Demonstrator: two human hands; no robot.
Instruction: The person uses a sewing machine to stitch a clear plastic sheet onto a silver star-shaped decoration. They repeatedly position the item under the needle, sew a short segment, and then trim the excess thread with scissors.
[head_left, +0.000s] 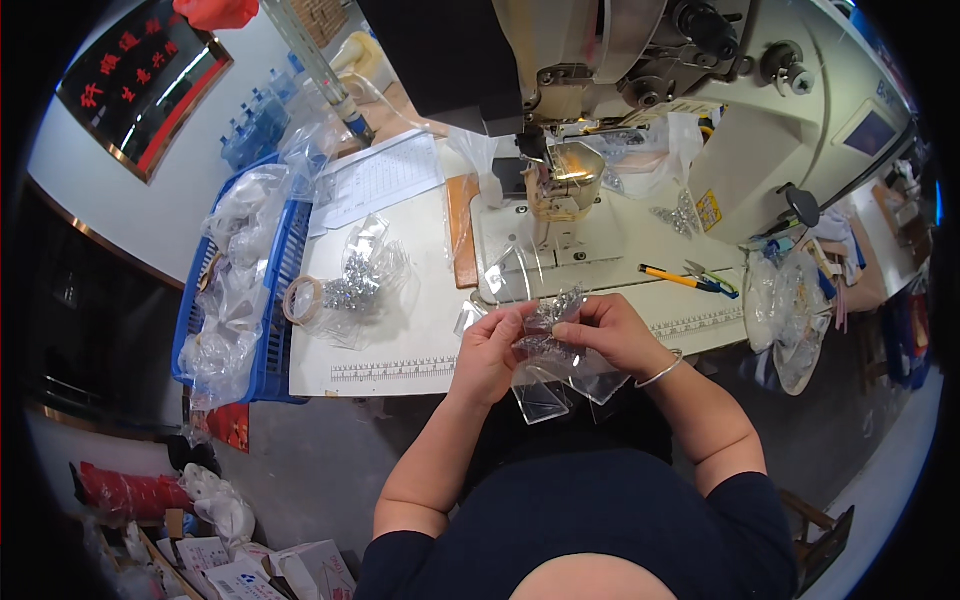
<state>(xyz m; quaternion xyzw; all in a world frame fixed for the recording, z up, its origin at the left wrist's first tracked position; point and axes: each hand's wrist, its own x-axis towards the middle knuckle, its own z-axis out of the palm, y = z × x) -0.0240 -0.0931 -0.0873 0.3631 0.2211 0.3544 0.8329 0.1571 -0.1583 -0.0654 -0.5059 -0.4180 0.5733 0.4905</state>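
Note:
My left hand [490, 352] and my right hand [612, 332] meet at the front edge of the white sewing table [400, 340]. Together they pinch a small clear plastic bag [548, 375] that hangs down between them. Small silvery beaded pieces [548, 325] sit between my fingertips at the bag's mouth. A thin silver bangle [662, 372] circles my right wrist. Just beyond my hands stands the sewing machine [640, 90], its needle area lit.
A clear bag of silvery pieces [358, 285] and a tape roll [302, 298] lie at the left of the table. A blue crate [255, 290] full of plastic bags stands further left. A yellow pen and snips [690, 278] lie at the right. Cartons [270, 570] sit on the floor.

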